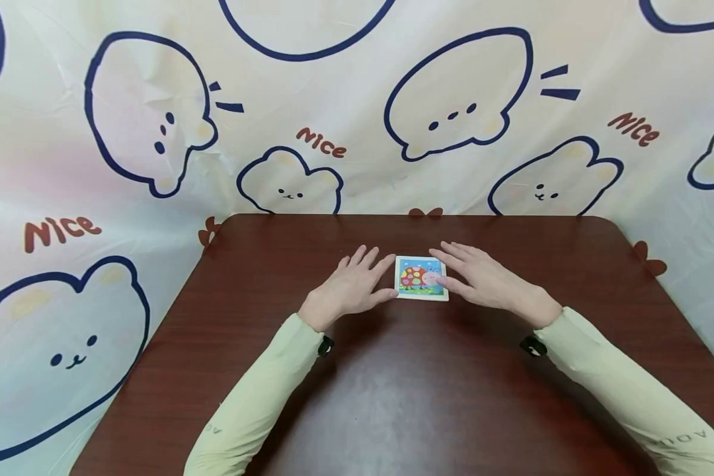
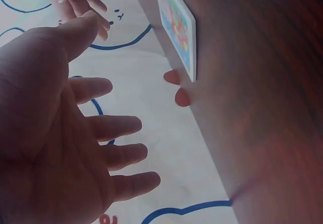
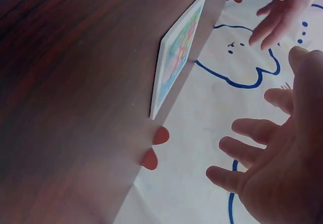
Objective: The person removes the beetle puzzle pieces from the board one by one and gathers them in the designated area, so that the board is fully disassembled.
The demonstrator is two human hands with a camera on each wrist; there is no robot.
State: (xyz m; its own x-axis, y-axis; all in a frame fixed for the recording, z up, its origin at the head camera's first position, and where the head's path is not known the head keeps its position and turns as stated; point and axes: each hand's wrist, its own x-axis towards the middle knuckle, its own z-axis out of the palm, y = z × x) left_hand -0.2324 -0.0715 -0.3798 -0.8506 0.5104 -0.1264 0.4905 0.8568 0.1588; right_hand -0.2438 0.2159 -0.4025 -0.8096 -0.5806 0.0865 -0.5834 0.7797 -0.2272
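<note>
A small square picture board (image 1: 422,278) with a white border lies flat on the dark wooden table (image 1: 357,370). Its picture is a red spotted ladybug with a pink face on blue and green. My left hand (image 1: 352,284) hovers at the board's left side, fingers spread and straight. On the other side my right hand (image 1: 486,274) is spread too, its fingertips overlapping the board's right edge in the head view. Both wrist views show the board (image 2: 177,30) on the tabletop, with a gap between it and the fingers (image 3: 247,151). Neither hand holds anything.
A pale cloth (image 1: 369,86) with blue cartoon outlines hangs behind the table and along both sides. The table's far edge (image 1: 357,215) runs just beyond the hands. A small black device (image 1: 325,346) sits under the left wrist, and another (image 1: 533,346) under the right.
</note>
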